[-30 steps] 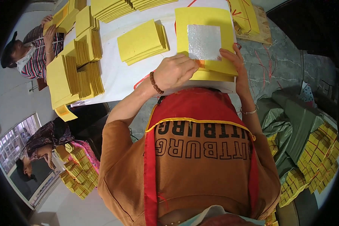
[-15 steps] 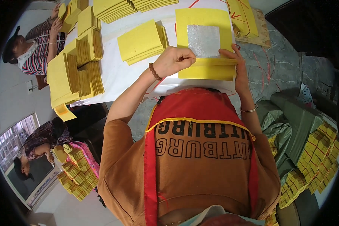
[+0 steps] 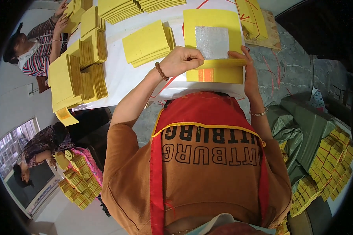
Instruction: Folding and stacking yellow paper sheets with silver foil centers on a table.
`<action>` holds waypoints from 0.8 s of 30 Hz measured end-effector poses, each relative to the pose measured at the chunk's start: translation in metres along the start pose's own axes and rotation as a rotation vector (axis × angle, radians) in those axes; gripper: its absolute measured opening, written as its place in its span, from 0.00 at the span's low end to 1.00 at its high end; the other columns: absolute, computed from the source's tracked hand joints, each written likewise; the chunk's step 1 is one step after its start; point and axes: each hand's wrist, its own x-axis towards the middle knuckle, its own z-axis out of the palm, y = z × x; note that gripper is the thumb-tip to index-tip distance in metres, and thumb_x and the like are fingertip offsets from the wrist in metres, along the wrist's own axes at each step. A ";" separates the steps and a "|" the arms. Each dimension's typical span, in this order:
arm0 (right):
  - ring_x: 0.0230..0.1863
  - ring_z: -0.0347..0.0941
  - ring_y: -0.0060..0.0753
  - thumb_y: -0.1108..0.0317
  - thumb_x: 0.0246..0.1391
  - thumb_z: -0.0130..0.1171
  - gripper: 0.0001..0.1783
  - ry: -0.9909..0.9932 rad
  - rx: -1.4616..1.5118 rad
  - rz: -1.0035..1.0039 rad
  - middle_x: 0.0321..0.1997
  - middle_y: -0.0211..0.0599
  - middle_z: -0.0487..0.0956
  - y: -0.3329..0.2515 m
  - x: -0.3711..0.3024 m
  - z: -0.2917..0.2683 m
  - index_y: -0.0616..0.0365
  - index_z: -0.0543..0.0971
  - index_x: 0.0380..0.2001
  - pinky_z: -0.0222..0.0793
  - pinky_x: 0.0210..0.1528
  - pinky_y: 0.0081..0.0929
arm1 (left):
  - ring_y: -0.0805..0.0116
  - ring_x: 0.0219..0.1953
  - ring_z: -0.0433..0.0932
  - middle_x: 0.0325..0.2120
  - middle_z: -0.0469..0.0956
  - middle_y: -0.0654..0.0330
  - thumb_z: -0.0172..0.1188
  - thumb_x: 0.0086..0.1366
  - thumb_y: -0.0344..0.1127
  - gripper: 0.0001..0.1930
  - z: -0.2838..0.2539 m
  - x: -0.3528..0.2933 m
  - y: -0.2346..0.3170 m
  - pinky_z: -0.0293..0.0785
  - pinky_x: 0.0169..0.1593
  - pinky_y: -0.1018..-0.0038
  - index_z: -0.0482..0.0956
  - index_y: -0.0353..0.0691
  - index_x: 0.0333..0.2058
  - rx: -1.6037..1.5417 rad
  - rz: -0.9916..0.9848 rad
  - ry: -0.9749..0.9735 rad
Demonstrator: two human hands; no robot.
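At the near edge of the table, my left hand (image 3: 181,61) is closed in a pinch at the left end of a folded edge in the yellow paper (image 3: 211,17). My right hand (image 3: 248,67) grips the right end of the same fold, its thumb lying over the top. A silvery-grey square sheet (image 3: 211,41) lies on the paper just beyond the fold. On the near flap shows an orange printed patch (image 3: 206,75). To the left of my hands lies a small stack of folded yellow papers (image 3: 148,43).
More stacks of yellow paper (image 3: 64,84) line the table's left side. A person in a striped top (image 3: 41,56) handles paper at the far left; another person (image 3: 43,150) is at lower left. Tied yellow bundles (image 3: 329,160) sit at right, beside a green-grey cover (image 3: 302,125).
The near flap has turned, so its orange patch now shows where plain yellow was. My hands have barely moved. The person in stripes has shifted their hands slightly.
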 end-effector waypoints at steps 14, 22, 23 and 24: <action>0.66 0.50 0.39 0.74 0.39 0.65 0.14 -0.044 -0.084 -0.100 0.49 0.29 0.76 0.004 0.002 -0.006 0.53 0.78 0.34 0.46 0.65 0.36 | 0.51 0.57 0.59 0.54 0.64 0.51 0.68 0.47 0.47 0.39 -0.002 -0.020 0.000 0.57 0.58 0.60 0.64 0.40 0.56 0.716 0.429 0.139; 0.65 0.53 0.41 0.75 0.37 0.65 0.16 -0.069 -0.171 -0.137 0.50 0.30 0.75 0.007 0.004 -0.009 0.52 0.78 0.35 0.47 0.65 0.37 | 0.52 0.54 0.63 0.52 0.67 0.54 0.62 0.48 0.32 0.29 0.003 -0.015 -0.026 0.60 0.56 0.61 0.70 0.44 0.53 0.858 0.484 0.200; 0.65 0.53 0.41 0.75 0.37 0.65 0.16 -0.067 -0.172 -0.136 0.50 0.30 0.75 0.005 0.005 -0.009 0.52 0.78 0.35 0.47 0.65 0.37 | 0.54 0.53 0.64 0.51 0.69 0.55 0.58 0.48 0.28 0.27 0.002 -0.013 -0.025 0.61 0.54 0.62 0.72 0.44 0.51 0.906 0.520 0.200; 0.65 0.54 0.42 0.74 0.38 0.64 0.16 -0.030 -0.225 -0.150 0.51 0.31 0.74 0.001 0.006 -0.009 0.52 0.78 0.36 0.48 0.64 0.37 | 0.54 0.53 0.64 0.51 0.69 0.55 0.58 0.48 0.28 0.27 0.001 -0.013 -0.023 0.61 0.54 0.62 0.72 0.44 0.51 0.906 0.521 0.199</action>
